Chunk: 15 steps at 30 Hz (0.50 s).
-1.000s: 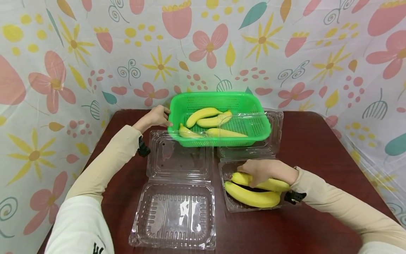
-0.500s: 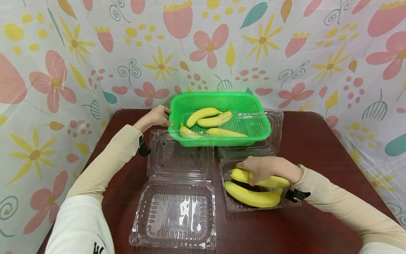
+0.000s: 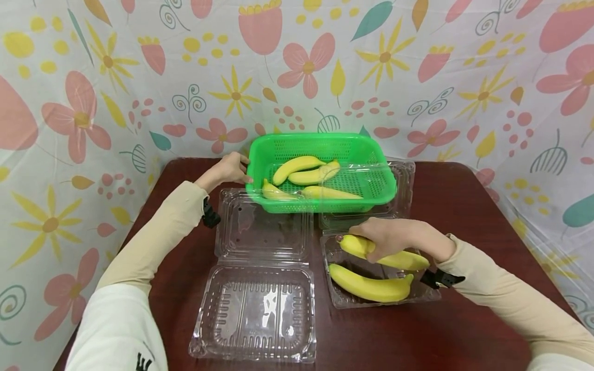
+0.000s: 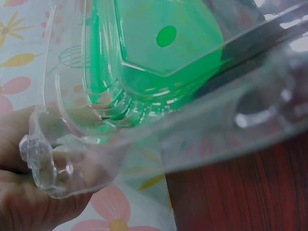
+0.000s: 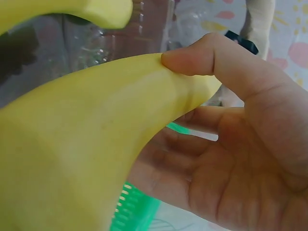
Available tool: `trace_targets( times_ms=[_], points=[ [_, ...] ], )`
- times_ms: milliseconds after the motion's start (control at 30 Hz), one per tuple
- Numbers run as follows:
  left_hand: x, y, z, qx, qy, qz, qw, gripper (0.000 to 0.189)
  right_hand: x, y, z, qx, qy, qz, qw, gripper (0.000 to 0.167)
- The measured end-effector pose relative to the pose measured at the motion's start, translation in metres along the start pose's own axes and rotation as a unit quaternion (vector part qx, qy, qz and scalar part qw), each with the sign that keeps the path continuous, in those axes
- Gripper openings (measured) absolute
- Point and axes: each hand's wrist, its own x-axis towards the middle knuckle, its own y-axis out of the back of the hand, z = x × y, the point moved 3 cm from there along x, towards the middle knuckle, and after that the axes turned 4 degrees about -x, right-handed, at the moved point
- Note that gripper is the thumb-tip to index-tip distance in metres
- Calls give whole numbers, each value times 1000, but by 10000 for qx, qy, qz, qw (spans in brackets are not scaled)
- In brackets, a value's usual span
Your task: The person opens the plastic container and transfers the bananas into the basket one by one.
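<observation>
My right hand [image 3: 387, 238] holds a yellow banana [image 3: 403, 259] between thumb and fingers, above the right clear plastic clamshell [image 3: 335, 300]. In the right wrist view the thumb presses on the top of this banana [image 5: 96, 106], with the fingers under it. Another banana [image 3: 368, 284] lies in that clamshell's base. At the far left, my left hand [image 3: 230, 169] grips the rim of a green basket [image 3: 320, 206]. Several bananas [image 3: 297, 169] lie in the basket. In the left wrist view a clear lid covers part of the left hand [image 4: 53, 192].
An open clear clamshell [image 3: 257, 355] with nothing in its base stands front left, its lid [image 3: 264, 226] folded back toward the basket. The right clamshell's raised lid [image 3: 403, 190] overlaps the basket's front right. A floral cloth [image 3: 297, 67] hangs behind the dark red table [image 3: 464, 216].
My right hand has lifted the banana up and away from the other one, slightly toward the back, widening the gap between them. The left hand stays at the basket rim.
</observation>
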Motion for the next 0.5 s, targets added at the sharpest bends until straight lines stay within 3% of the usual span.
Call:
trace_targets(
  times_ms=[500],
  points=[
    [-1, -1, 0, -66, 47, 55, 10000, 70, -12, 24, -2, 72, -97, 327, 9994, 26]
  ],
)
